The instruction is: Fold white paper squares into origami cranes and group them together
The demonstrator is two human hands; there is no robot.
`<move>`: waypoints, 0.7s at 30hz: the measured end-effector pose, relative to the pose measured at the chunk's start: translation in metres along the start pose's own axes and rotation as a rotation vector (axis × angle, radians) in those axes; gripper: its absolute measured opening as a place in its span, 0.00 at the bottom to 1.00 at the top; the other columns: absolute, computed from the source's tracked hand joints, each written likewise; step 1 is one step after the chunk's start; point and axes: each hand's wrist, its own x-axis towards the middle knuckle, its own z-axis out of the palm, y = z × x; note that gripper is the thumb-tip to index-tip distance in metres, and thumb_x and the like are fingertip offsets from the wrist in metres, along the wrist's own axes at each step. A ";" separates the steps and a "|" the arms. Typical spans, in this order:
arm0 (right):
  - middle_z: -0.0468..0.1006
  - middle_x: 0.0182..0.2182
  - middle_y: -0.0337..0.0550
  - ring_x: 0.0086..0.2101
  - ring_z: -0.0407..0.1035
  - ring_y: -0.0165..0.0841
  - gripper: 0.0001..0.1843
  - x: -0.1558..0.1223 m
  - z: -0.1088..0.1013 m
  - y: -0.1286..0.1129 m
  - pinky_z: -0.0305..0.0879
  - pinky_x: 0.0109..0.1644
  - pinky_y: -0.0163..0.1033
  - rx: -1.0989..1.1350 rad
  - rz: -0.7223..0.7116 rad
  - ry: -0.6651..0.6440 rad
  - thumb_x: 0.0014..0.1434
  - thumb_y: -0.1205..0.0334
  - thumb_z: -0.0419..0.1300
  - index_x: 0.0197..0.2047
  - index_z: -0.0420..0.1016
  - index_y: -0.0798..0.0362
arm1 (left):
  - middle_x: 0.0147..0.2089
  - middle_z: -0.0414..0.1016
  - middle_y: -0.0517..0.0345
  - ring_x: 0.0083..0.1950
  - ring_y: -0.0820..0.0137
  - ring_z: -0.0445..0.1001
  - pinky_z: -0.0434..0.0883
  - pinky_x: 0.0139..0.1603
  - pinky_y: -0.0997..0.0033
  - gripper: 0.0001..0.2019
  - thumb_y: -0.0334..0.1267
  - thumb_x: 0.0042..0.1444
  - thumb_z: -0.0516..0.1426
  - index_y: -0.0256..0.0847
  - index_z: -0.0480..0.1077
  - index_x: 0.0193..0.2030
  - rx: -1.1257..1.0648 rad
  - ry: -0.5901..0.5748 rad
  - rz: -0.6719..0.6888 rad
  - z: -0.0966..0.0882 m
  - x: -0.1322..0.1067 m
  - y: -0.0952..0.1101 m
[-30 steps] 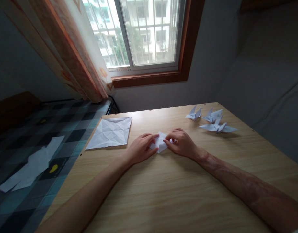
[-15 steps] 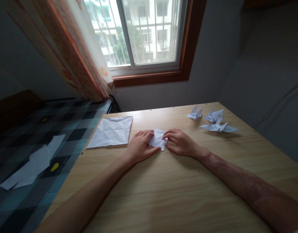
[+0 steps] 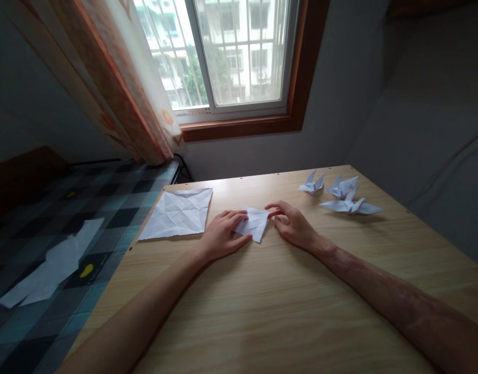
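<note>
I'm seeing matt, creased paper [image 3: 256, 224] at twelve o'clock, a smooth wooden table [image 3: 239, 301] faintly shining, and a cloth curtain [image 3: 111, 72] at eleven.

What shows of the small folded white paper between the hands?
The small folded white paper looks thin and creased, lying nearly flat on the pale wooden tabletop, one corner pointing nearward. The bare left hand rests on it, hiding its left side. The bare right hand has fingertips at its upper right corner; contact is unclear.

On the table [image 3: 239, 311], the folded paper [image 3: 256, 224] lies right of the sheet [image 3: 178, 213] and left of the paper cranes [image 3: 343, 188].
</note>
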 end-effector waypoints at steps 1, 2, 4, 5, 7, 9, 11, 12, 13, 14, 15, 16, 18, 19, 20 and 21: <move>0.82 0.53 0.48 0.44 0.85 0.39 0.21 0.000 0.000 0.001 0.82 0.48 0.44 0.025 0.023 0.012 0.63 0.73 0.57 0.57 0.77 0.49 | 0.69 0.80 0.48 0.68 0.50 0.77 0.75 0.69 0.46 0.21 0.52 0.65 0.66 0.47 0.77 0.61 -0.001 -0.003 0.003 -0.001 0.000 0.000; 0.82 0.53 0.48 0.45 0.85 0.39 0.20 0.000 0.000 0.003 0.82 0.47 0.44 0.046 0.042 0.023 0.63 0.72 0.58 0.56 0.77 0.49 | 0.69 0.80 0.48 0.68 0.50 0.77 0.75 0.69 0.46 0.21 0.51 0.65 0.66 0.47 0.77 0.62 -0.003 -0.007 0.009 -0.001 0.000 0.000; 0.82 0.54 0.48 0.46 0.85 0.39 0.19 0.000 0.001 0.004 0.82 0.47 0.44 0.084 0.075 0.042 0.64 0.70 0.60 0.57 0.77 0.48 | 0.69 0.79 0.48 0.68 0.51 0.77 0.74 0.70 0.46 0.22 0.50 0.66 0.65 0.47 0.76 0.63 -0.010 -0.020 0.033 -0.002 0.000 0.000; 0.82 0.54 0.48 0.46 0.84 0.39 0.20 0.000 0.001 0.005 0.83 0.47 0.44 0.102 0.087 0.046 0.64 0.69 0.61 0.58 0.77 0.48 | 0.70 0.79 0.48 0.68 0.51 0.77 0.74 0.71 0.47 0.22 0.49 0.66 0.65 0.47 0.76 0.64 -0.015 -0.027 0.045 -0.002 0.000 -0.001; 0.81 0.56 0.48 0.46 0.84 0.39 0.22 0.000 0.001 0.005 0.83 0.47 0.43 0.128 0.101 0.045 0.64 0.68 0.63 0.60 0.76 0.47 | 0.71 0.78 0.48 0.69 0.52 0.77 0.73 0.73 0.48 0.22 0.48 0.68 0.64 0.47 0.75 0.66 -0.029 -0.041 0.065 -0.002 0.000 -0.001; 0.81 0.56 0.48 0.45 0.83 0.38 0.23 -0.001 0.002 0.005 0.82 0.47 0.43 0.135 0.095 0.047 0.64 0.66 0.65 0.61 0.75 0.47 | 0.71 0.77 0.48 0.71 0.53 0.76 0.72 0.74 0.49 0.23 0.47 0.68 0.63 0.47 0.74 0.67 -0.045 -0.063 0.078 -0.001 -0.001 -0.002; 0.81 0.55 0.48 0.44 0.83 0.38 0.23 -0.001 0.003 0.003 0.82 0.46 0.42 0.131 0.081 0.051 0.64 0.65 0.66 0.62 0.75 0.47 | 0.72 0.77 0.48 0.72 0.53 0.75 0.71 0.75 0.49 0.23 0.47 0.69 0.63 0.47 0.73 0.68 -0.061 -0.087 0.086 -0.001 -0.001 -0.002; 0.81 0.55 0.48 0.44 0.83 0.38 0.23 -0.001 0.003 0.002 0.81 0.45 0.42 0.132 0.078 0.050 0.64 0.65 0.67 0.62 0.75 0.48 | 0.72 0.76 0.48 0.73 0.54 0.75 0.70 0.75 0.49 0.23 0.46 0.69 0.62 0.47 0.72 0.69 -0.070 -0.095 0.087 -0.001 -0.001 -0.002; 0.81 0.54 0.48 0.44 0.83 0.38 0.23 -0.001 0.003 0.000 0.81 0.44 0.42 0.134 0.079 0.046 0.63 0.64 0.68 0.61 0.74 0.48 | 0.73 0.76 0.48 0.73 0.54 0.75 0.70 0.75 0.49 0.23 0.46 0.69 0.62 0.48 0.72 0.69 -0.078 -0.100 0.087 0.000 -0.002 -0.002; 0.81 0.54 0.48 0.44 0.83 0.38 0.22 -0.001 0.003 -0.001 0.81 0.44 0.42 0.135 0.083 0.041 0.64 0.63 0.68 0.60 0.74 0.48 | 0.72 0.76 0.48 0.73 0.54 0.75 0.70 0.75 0.50 0.23 0.45 0.69 0.62 0.48 0.72 0.69 -0.089 -0.101 0.085 0.000 -0.002 -0.002; 0.82 0.52 0.47 0.44 0.84 0.39 0.20 -0.001 0.003 -0.002 0.80 0.44 0.42 0.133 0.087 0.035 0.64 0.62 0.70 0.58 0.73 0.49 | 0.72 0.76 0.48 0.72 0.54 0.75 0.71 0.75 0.51 0.22 0.45 0.69 0.63 0.48 0.72 0.68 -0.101 -0.099 0.084 0.000 -0.002 -0.002; 0.82 0.49 0.45 0.43 0.84 0.39 0.19 -0.001 0.002 -0.003 0.80 0.44 0.42 0.125 0.085 0.029 0.64 0.60 0.71 0.55 0.73 0.49 | 0.71 0.76 0.47 0.71 0.54 0.76 0.71 0.74 0.51 0.22 0.44 0.68 0.63 0.48 0.72 0.66 -0.115 -0.097 0.083 0.000 -0.002 -0.001; 0.83 0.44 0.42 0.43 0.83 0.39 0.15 -0.001 0.001 -0.005 0.79 0.47 0.43 0.075 0.057 0.001 0.65 0.58 0.72 0.49 0.73 0.49 | 0.69 0.77 0.47 0.68 0.54 0.78 0.74 0.70 0.54 0.20 0.44 0.67 0.64 0.47 0.73 0.63 -0.143 -0.089 0.077 -0.001 -0.002 0.001; 0.84 0.42 0.41 0.43 0.82 0.39 0.12 0.000 0.000 -0.005 0.78 0.49 0.44 0.041 0.034 -0.025 0.66 0.57 0.71 0.47 0.74 0.49 | 0.68 0.78 0.47 0.66 0.55 0.79 0.75 0.68 0.55 0.18 0.44 0.67 0.64 0.46 0.74 0.61 -0.156 -0.084 0.068 -0.001 -0.001 0.002; 0.84 0.41 0.41 0.43 0.82 0.39 0.09 0.000 0.000 -0.006 0.78 0.50 0.44 0.009 0.004 -0.062 0.68 0.57 0.70 0.46 0.76 0.49 | 0.67 0.78 0.47 0.64 0.56 0.80 0.76 0.66 0.56 0.17 0.45 0.67 0.64 0.46 0.74 0.59 -0.168 -0.078 0.056 -0.001 -0.001 0.003; 0.85 0.41 0.42 0.43 0.81 0.39 0.07 -0.001 0.000 -0.006 0.78 0.51 0.44 -0.018 -0.031 -0.109 0.70 0.57 0.69 0.47 0.77 0.49 | 0.66 0.78 0.47 0.62 0.56 0.81 0.77 0.64 0.57 0.15 0.46 0.68 0.64 0.46 0.75 0.58 -0.178 -0.072 0.041 -0.002 -0.001 0.005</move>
